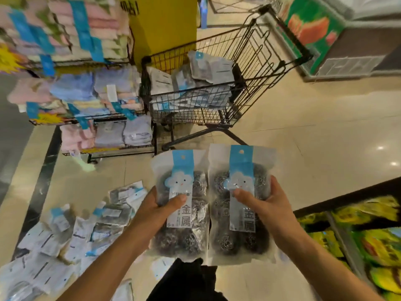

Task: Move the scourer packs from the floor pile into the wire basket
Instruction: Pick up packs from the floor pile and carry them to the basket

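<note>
I hold two scourer packs upright in front of me, side by side. My left hand [161,208] grips the left pack [181,233], a clear bag of steel-wool balls with a blue header and cloud label. My right hand [263,202] grips the matching right pack [239,237]. The floor pile of scourer packs [65,231] spreads over the tiles at lower left. The black wire basket [256,68] of a shopping trolley stands beyond my hands, with several packs [201,70] lying inside it.
A wire rack of folded towels [86,92] stands to the left of the trolley, with a yellow pillar [162,25] behind. A bin of yellow-green packets [364,233] borders the lower right. A chest freezer [338,40] sits at upper right. Shiny tile floor lies between.
</note>
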